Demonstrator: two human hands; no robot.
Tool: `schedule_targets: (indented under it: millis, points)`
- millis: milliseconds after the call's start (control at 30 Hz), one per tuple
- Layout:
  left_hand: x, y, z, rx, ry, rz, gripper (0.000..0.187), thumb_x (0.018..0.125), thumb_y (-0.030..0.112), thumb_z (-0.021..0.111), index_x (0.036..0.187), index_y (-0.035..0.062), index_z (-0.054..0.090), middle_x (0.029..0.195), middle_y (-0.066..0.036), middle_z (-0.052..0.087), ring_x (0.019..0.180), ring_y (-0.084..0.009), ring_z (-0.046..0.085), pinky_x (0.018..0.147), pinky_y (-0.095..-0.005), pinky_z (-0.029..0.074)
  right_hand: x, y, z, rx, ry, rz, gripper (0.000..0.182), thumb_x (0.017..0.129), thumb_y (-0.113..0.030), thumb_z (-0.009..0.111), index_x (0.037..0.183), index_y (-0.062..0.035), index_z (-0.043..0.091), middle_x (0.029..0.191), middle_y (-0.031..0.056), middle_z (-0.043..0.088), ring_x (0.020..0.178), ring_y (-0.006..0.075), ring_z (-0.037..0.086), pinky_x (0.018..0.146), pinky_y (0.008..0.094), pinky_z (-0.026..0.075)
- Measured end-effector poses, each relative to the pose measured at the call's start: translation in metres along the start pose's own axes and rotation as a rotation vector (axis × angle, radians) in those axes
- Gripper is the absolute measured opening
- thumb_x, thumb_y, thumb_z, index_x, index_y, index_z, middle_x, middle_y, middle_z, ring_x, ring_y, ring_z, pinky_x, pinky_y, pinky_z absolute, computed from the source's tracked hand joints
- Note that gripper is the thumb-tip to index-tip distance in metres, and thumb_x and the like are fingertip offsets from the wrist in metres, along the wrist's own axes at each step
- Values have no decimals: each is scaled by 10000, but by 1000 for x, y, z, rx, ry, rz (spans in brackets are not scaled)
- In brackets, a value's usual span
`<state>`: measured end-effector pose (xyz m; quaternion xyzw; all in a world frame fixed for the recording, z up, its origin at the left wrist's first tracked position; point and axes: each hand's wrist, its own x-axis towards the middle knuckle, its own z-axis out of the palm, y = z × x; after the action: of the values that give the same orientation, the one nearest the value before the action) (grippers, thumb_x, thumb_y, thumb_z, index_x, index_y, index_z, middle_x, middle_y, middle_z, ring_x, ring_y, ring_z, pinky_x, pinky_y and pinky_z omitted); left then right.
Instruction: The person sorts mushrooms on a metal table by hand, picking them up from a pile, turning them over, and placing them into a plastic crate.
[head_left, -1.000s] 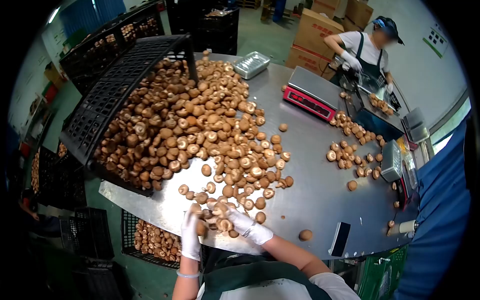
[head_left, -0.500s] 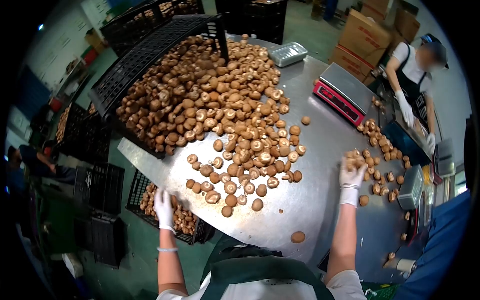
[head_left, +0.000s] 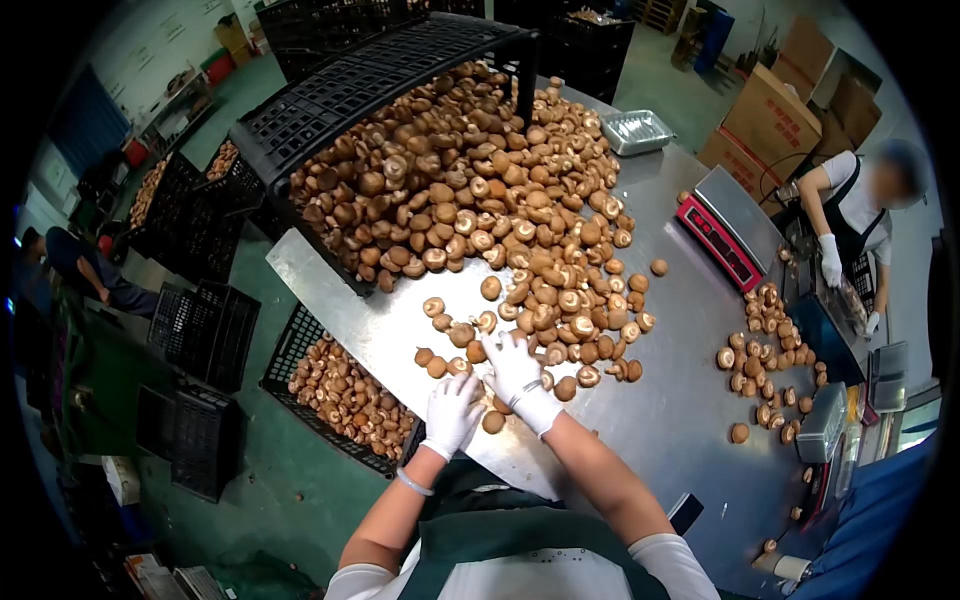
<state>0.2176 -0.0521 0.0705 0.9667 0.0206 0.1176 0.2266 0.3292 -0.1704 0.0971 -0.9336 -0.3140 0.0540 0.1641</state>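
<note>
Both my hands wear white gloves and are over the near edge of the loose shiitake mushrooms [head_left: 548, 320] on the metal table. My left hand [head_left: 453, 412] lies low at the table edge, fingers stretched toward a few mushrooms between the hands. Just right of it, my right hand [head_left: 516, 372] reaches in with fingers apart, touching or almost touching mushrooms at the front of the spread. Its palm side is hidden. A large mushroom heap [head_left: 430, 190] spills from a tipped black plastic crate [head_left: 385, 85] behind my hands.
Below the table's left edge stands a black crate [head_left: 285, 378] of mushrooms. On the right are a red scale [head_left: 718, 240], a smaller mushroom group [head_left: 765, 360] and clear plastic trays [head_left: 823, 422]. A gloved co-worker [head_left: 850, 215] stands beyond. A clear tray [head_left: 637, 132] sits at the far edge.
My right hand has left the right-hand mushroom group and come to the central spread. My left hand has moved from over the lower crate to the table edge. The view has shifted.
</note>
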Motion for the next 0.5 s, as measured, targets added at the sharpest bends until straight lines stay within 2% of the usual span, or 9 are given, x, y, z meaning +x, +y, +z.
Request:
schedule_targets:
  millis: [67, 100, 167, 200, 233, 300, 333, 433, 500]
  points:
    - [2, -12, 1, -2, -62, 37, 510, 732, 243, 699, 1187, 77, 541, 1108, -116, 534, 1010, -302, 519, 840, -401, 446, 4, -5, 24, -179, -68, 15, 569, 697, -171, 663, 1235, -103, 490, 1115, 122, 505, 1003, 324, 478, 710, 386, 522]
    - [3, -16, 0, -12, -54, 43, 510, 732, 243, 699, 1187, 77, 541, 1108, -116, 534, 1010, -302, 519, 840, -401, 446, 0, -2, 32, -206, 19, -8, 508, 722, -157, 632, 1211, -108, 502, 1110, 106, 510, 1006, 315, 488, 703, 397, 524]
    - [-1, -21, 0, -314, -23, -14, 508, 743, 208, 690, 1206, 75, 527, 1123, -136, 519, 1041, -321, 511, 874, -402, 444, -3, -2, 33, -190, 55, 4, 425, 759, -164, 599, 1172, -116, 515, 1126, 91, 514, 1018, 292, 499, 700, 404, 521]
    - [-4, -27, 2, -546, -48, -68, 446, 853, 191, 599, 1267, 77, 477, 1208, -125, 506, 1099, -300, 510, 908, -402, 454, -7, -1, 33, -203, 55, 15, 425, 759, -164, 599, 1172, -116, 515, 1126, 91, 514, 1018, 292, 499, 700, 404, 521]
    - [-3, -30, -2, -557, -54, -55, 446, 853, 191, 599, 1267, 77, 477, 1208, -125, 506, 1099, -300, 510, 908, -402, 454, -11, -2, 30, -220, 41, -21, 390, 776, -165, 580, 1158, -118, 517, 1137, 88, 513, 1015, 282, 510, 697, 403, 521]
    - [-1, -37, -9, -1748, -232, -619, 414, 954, 239, 472, 1330, 75, 414, 1296, -109, 475, 1131, -258, 510, 918, -392, 468, -8, -5, 29, -247, 32, -48, 356, 794, -166, 562, 1144, -121, 520, 1148, 85, 513, 1012, 272, 521, 694, 402, 521]
    - [0, -45, -13, -1858, -300, -626, 415, 999, 263, 363, 1369, 74, 360, 1343, -104, 440, 1114, -235, 532, 927, -393, 476, -7, -8, 30, -258, 49, -7, 349, 797, -167, 560, 1141, -123, 520, 1153, 86, 512, 1003, 272, 530, 693, 404, 521]
    - [1, -60, -16, -2061, -344, -647, 417, 999, 245, 347, 1344, 10, 358, 1302, -171, 477, 1101, -300, 567, 913, -387, 493, -5, -13, 33, -214, 28, 95, 317, 808, -155, 555, 1122, -130, 522, 1143, 89, 516, 960, 286, 557, 714, 416, 513]
    - [4, -66, -23, -2116, -375, -594, 420, 1001, 246, 346, 1340, -3, 352, 1312, -180, 467, 1140, -311, 540, 947, -397, 478, -4, -6, 28, -56, 164, 46, 305, 782, -84, 541, 1084, -121, 524, 1075, 93, 519, 900, 291, 564, 687, 384, 520]
